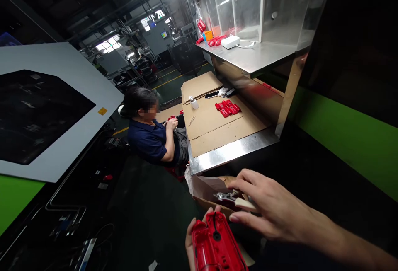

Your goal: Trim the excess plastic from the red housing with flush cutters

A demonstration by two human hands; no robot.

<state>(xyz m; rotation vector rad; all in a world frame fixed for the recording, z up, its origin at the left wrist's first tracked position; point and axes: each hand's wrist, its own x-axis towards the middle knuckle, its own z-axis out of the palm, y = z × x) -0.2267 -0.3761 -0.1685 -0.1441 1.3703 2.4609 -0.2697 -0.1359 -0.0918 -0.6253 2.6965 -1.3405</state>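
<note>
A red plastic housing [217, 242] with a hollow, ribbed inside and a black round spot lies in my left hand [189, 240], whose fingers wrap its left side and far end. My right hand [267, 202] grips a pair of nippers [226, 197] with cream handles, above and to the right of the housing. Their metal jaws point left, apart from the housing. Behind the jaws stands an open paper-lined box [202, 186], partly hidden by my right hand.
Ahead, a metal-edged table [217, 157] covered in cardboard bears several red parts [228, 108], a small white bottle [194, 103] and a phone [212, 95]. A seated co-worker [152, 134] handles a red part at its left side. A steel shelf [248, 59] overhangs on the right.
</note>
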